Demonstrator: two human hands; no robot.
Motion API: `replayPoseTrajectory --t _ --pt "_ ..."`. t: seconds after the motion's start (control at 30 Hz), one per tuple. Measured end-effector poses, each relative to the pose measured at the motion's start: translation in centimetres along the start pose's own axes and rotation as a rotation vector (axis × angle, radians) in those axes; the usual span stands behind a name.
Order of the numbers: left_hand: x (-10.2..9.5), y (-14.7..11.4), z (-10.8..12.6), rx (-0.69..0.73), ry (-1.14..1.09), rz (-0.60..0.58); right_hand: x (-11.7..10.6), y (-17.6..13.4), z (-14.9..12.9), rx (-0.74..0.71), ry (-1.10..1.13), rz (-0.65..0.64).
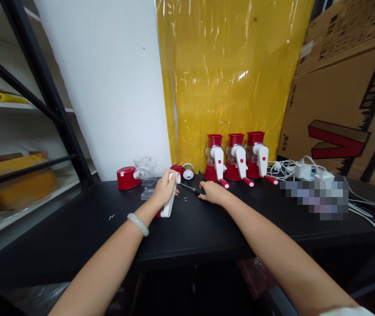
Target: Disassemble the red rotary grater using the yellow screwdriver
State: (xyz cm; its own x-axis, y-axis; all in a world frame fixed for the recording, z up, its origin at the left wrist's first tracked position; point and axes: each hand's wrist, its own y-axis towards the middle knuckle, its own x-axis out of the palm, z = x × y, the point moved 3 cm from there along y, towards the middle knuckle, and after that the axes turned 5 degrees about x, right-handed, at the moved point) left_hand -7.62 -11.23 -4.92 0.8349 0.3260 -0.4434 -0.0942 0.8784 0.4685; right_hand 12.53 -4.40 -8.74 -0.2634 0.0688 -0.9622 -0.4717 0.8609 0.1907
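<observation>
My left hand [163, 192] is closed round a white crank handle [170, 202], held tilted just above the black table, with its red knob low at the left. My right hand [214, 193] has its fingers on the dark handle of a screwdriver [188, 187], whose thin shaft points left toward the crank. Small screws [185, 199] lie on the table between my hands. Left of my left hand are a red round base [127, 178], a clear plastic housing [145, 166] and a clear flat part [147, 194]. Behind the hands sits a white-and-clear drum part [188, 171] beside a red piece [176, 168].
Several red-and-white hand-crank graters [214, 160] stand in a row at the back right. White cables and a power strip [312, 172] lie farther right, near a large cardboard box [342, 96]. Loose small pieces [111, 217] rest on the black table [187, 235] at left.
</observation>
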Motion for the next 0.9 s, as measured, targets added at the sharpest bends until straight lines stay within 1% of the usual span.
replayPoseTrajectory --t 0.1,0.2,0.27,0.3,0.37,0.43,0.47,0.53,0.63,0.8,0.9 --pt "0.1 -0.2 0.3 0.036 0.0 0.009 -0.2 -0.1 -0.2 -0.006 -0.016 0.052" --pt "0.3 -0.4 0.3 0.099 -0.019 -0.002 -0.7 -0.1 -0.7 -0.037 0.028 0.149" --pt "0.5 -0.4 0.0 0.149 -0.018 -0.019 -1.0 -0.1 -1.3 -0.092 0.168 0.205" --pt "0.6 -0.4 -0.2 0.177 -0.011 -0.024 -1.0 0.0 -1.6 -0.123 0.285 0.211" --pt "0.7 -0.3 -0.5 0.259 0.017 -0.017 -0.7 0.1 -2.4 -0.171 0.588 0.164" --pt "0.8 -0.3 -0.6 0.374 0.063 0.013 -0.1 0.4 -3.2 -0.187 0.887 0.063" --pt "0.8 -0.3 -0.6 0.435 0.093 0.038 0.3 0.5 -3.6 -0.192 1.007 0.017" --pt "0.8 -0.5 -0.3 0.539 0.157 0.078 0.8 0.6 -4.3 -0.2 1.186 -0.038" --pt "1.0 -0.8 0.2 0.625 0.254 0.087 1.3 0.7 -4.8 -0.195 1.361 -0.063" --pt "1.3 -1.2 0.6 0.675 0.377 0.068 1.6 0.5 -5.1 -0.135 1.556 -0.095" --pt "1.3 -1.3 0.7 0.699 0.415 0.072 1.8 0.4 -5.3 -0.093 1.621 -0.12"
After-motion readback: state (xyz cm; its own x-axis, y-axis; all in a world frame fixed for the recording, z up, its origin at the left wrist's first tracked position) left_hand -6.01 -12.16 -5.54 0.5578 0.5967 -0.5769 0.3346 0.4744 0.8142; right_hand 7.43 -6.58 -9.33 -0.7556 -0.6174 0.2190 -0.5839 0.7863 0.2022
